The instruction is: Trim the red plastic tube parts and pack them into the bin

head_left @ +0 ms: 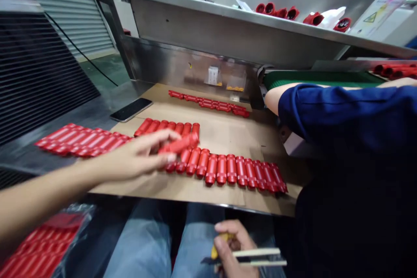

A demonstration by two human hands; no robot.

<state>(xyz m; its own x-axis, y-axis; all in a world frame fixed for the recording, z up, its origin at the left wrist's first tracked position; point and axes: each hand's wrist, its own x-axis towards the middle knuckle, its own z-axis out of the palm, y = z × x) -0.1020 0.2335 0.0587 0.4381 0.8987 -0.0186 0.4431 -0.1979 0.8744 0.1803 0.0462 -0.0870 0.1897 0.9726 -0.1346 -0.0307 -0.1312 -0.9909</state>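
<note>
1. Bare left forearm [65, 186], nearest the camera, slants in from the left edge.
2. Beyond the wearer's jeans [140, 239], a brown cardboard sheet [224, 132] covers much of the bench.
3. To the right, a co-worker's navy sleeve [342, 113] stretches past the sheet.
4. Across the sheet runs a near row of red tubes [222, 169], side by side, long axes pointing away from the wearer. A left-hand group [81, 141] leans up to the right; a far row [208, 102] lies lengthwise from side to side.
5. Over the near row's left end, the left hand [153, 150] pinches one tube between thumb and fingers. Low over the lap, the right hand [236, 247] is curled round a yellow piece [215, 251] and two pale sticks [257, 252].
6. Red tube [179, 143], the held one: long axis mostly crosswise, right end tipped upward, unlike the row below. Blur hides whether it touches that row.
</note>
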